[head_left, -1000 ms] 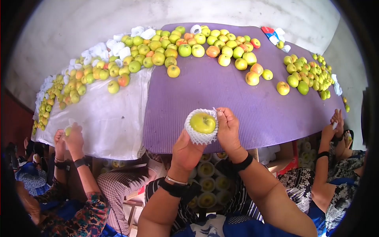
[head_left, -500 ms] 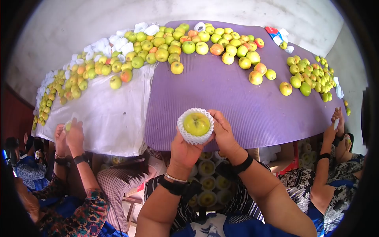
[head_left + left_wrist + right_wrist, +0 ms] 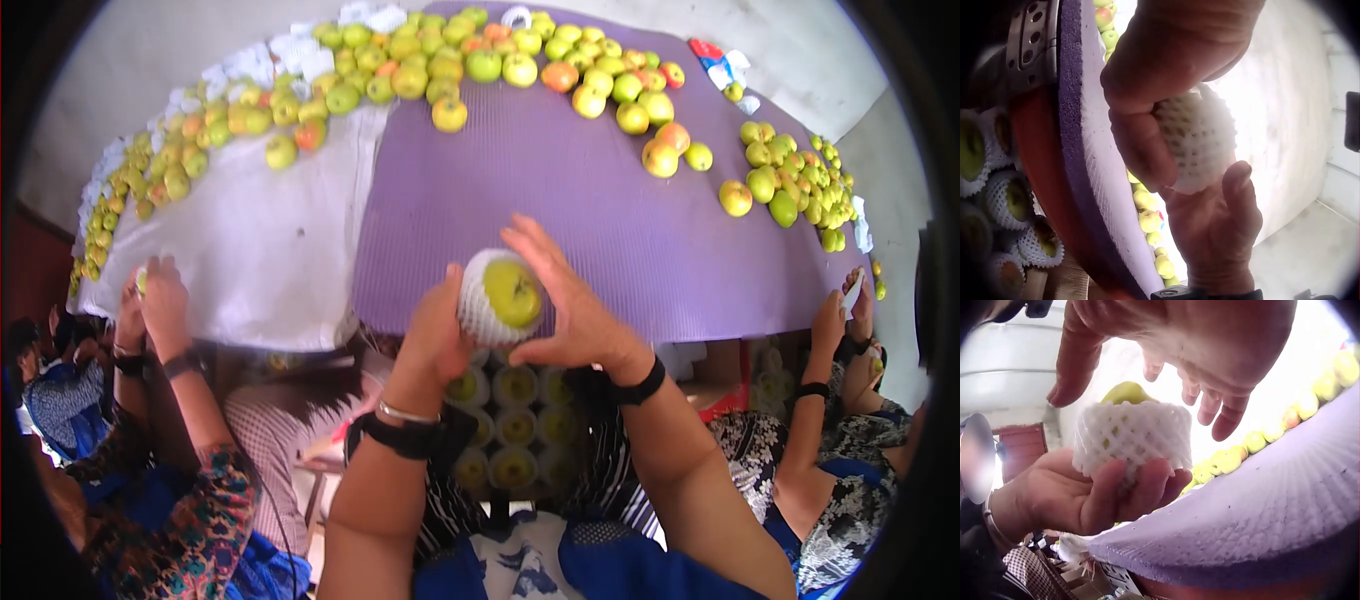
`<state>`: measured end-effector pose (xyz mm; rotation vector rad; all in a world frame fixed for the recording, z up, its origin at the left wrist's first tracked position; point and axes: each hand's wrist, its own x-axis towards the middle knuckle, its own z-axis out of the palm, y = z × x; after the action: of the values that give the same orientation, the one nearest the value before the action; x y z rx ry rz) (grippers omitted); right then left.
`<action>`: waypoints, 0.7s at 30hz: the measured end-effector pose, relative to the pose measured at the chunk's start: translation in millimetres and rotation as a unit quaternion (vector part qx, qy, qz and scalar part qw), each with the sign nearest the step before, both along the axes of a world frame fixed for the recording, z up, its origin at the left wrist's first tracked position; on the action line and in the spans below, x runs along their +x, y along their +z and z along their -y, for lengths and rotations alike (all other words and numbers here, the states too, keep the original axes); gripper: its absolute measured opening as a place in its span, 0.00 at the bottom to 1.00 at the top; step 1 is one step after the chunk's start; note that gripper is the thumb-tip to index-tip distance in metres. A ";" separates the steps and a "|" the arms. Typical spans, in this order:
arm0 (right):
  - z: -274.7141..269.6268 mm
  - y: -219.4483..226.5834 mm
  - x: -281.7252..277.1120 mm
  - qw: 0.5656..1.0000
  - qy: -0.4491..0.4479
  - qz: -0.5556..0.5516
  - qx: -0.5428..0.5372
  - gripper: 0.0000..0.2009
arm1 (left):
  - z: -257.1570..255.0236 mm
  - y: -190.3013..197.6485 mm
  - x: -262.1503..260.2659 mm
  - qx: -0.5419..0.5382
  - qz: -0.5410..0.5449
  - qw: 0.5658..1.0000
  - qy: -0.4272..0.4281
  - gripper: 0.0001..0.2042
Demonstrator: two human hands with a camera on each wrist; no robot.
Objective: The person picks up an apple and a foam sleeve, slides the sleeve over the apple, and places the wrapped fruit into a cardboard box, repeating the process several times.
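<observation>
My left hand grips a green apple in a white foam net, with its fingers curled round the net's side. The apple's top shows above the net's rim. My right hand is spread beside the apple, its fingers extended and thumb apart. In the right wrist view, a gap shows between the right hand and the netted apple, while the left hand's fingers wrap the net from below. The left wrist view shows the left hand against the net.
Loose apples line the far side of the purple mat and white sheet. Netted apples lie in rows below the table edge. Other people's hands work at left and right.
The right hand has let go of the netted apple and spread its fingers. The left hand has turned, tilting the apple to the right. The head view has shifted, with the table higher in it.
</observation>
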<state>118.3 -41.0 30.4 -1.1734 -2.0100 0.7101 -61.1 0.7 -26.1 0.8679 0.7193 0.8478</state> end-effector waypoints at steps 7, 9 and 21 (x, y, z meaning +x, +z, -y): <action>6.4 -3.1 -14.9 0.999 0.046 -0.002 0.004 0.44 | 4.7 16.3 -15.6 -0.007 -0.088 0.990 -0.112 0.25; 9.3 -5.6 -17.0 0.999 0.053 -0.003 0.006 0.41 | 6.6 25.1 -19.4 -0.035 -0.066 0.992 -0.106 0.28; 85.9 -34.8 -77.2 0.975 0.000 -0.048 -0.218 0.35 | -2.7 32.9 -88.3 -0.011 -0.004 0.999 0.036 0.31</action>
<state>41.2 -126.9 -4.4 -1.3511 -1.8232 1.2292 -149.4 3.4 6.8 0.8301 0.7705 0.8991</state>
